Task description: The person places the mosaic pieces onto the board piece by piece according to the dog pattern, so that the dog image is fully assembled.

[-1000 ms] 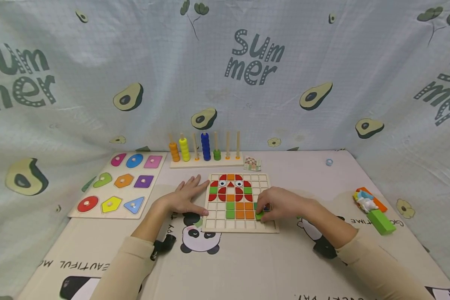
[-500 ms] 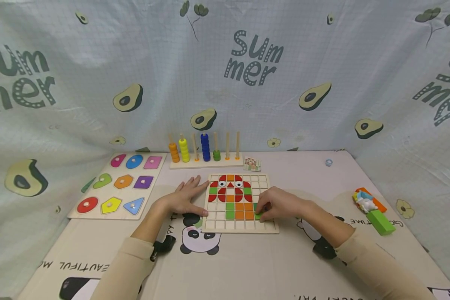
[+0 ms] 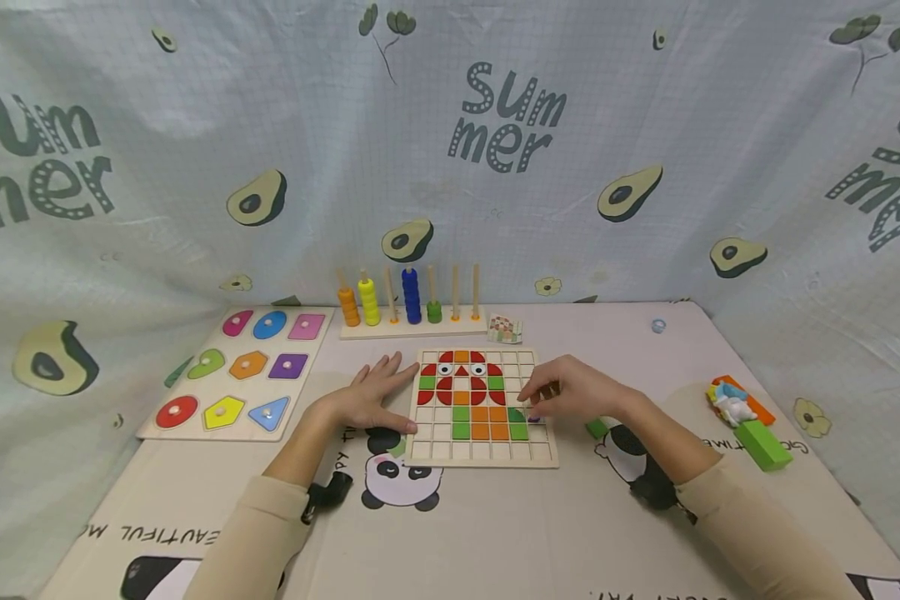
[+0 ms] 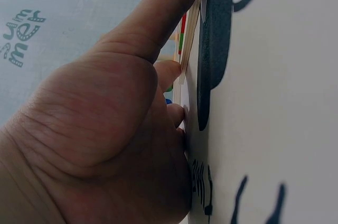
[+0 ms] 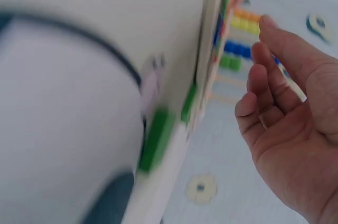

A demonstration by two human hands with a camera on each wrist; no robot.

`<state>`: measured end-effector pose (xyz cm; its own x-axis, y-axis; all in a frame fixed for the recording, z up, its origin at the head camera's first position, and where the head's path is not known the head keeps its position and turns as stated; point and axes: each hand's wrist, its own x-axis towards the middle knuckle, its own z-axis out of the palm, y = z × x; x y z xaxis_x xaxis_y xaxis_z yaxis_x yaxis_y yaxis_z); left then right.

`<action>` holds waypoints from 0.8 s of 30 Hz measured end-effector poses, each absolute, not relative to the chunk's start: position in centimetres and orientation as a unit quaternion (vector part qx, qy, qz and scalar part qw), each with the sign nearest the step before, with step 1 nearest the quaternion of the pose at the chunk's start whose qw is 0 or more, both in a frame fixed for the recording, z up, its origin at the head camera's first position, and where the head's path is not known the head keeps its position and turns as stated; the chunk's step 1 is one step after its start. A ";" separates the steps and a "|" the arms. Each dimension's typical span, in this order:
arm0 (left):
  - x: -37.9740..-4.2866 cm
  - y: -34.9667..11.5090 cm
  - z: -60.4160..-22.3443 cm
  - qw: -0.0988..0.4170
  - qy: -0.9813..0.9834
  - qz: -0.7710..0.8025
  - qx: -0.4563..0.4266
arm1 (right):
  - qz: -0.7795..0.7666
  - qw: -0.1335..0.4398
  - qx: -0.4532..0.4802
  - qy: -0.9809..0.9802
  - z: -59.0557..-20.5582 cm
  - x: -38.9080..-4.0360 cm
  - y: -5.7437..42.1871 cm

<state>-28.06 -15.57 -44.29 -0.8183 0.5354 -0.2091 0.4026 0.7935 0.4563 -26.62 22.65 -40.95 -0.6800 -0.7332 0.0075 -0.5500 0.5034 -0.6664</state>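
Observation:
A wooden grid board [image 3: 435, 451] lies mid-table, with red, green, orange and eye tiles set in several cells. My left hand [image 3: 367, 398] rests at the board's left edge, fingers spread; in the left wrist view its thumb [image 4: 174, 2] touches that edge. My right hand [image 3: 581, 392] hovers over the board's right side, its fingers loosely bent and nothing between them, as the right wrist view also shows. Just left of its fingertips, a green square tile [image 3: 518, 431] sits in a cell below a green rounded tile [image 3: 516, 415]. A small purplish piece [image 3: 534, 418] is partly covered by the thumb.
A shape puzzle board [image 3: 217, 367] with knobbed pieces lies to the left. Behind the grid stands a peg stacker [image 3: 412, 330] with coloured rings, beside a picture card [image 3: 505, 328]. Green pieces [image 3: 596, 428] lie near the right wrist; a green block [image 3: 762, 444] lies far right.
My right hand has let go of the green square tile, which now lies flat in its cell, and has lifted up and to the right. The left hand stays in place.

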 end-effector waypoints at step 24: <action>-28.0 -15.6 -44.3 0.163 0.931 0.205 0.254 | -0.297 0.157 -0.291 0.896 -42.3 -30.0 26.1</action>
